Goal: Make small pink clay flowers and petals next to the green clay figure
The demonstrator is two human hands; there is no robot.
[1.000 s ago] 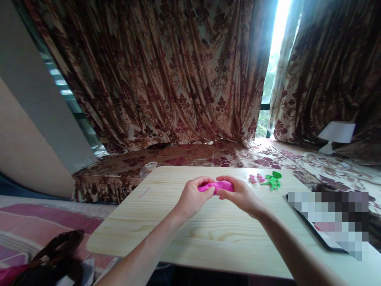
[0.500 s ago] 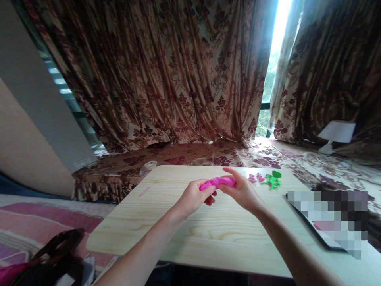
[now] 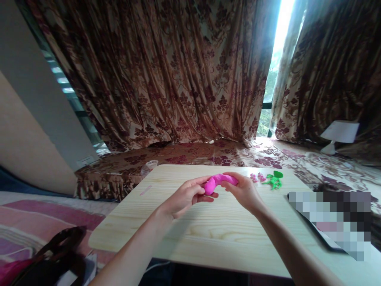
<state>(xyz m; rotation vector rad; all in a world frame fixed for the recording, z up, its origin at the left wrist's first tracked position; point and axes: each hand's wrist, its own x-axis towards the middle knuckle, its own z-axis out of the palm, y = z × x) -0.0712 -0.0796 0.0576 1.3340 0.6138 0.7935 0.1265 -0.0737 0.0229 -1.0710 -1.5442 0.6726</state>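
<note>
A lump of bright pink modelling clay [image 3: 214,181], drawn out into a bent roll, hangs between my two hands above the table. My right hand [image 3: 242,190] is closed around its right end. At its rounded left end, my left hand [image 3: 190,193] holds it between thumb and fingers, some of them stretched out beneath it. Beyond my right hand, small pink-and-white pieces [image 3: 257,177] lie on the table beside a green figure-like piece [image 3: 274,180]. What those small pieces are exactly is too small to tell.
The pale wooden table [image 3: 190,234] has a pink mark near its left edge. On its right lies a dark-edged flat device [image 3: 324,234], its screen blurred out. A clear plastic container [image 3: 149,167] stands behind the left corner. A white lamp [image 3: 339,133] and patterned curtains [image 3: 178,71] are farther back.
The pink clay has gone from nearly straight to bent, with its left end lower and rounder. My left hand has loosened, and its fingers have stretched out.
</note>
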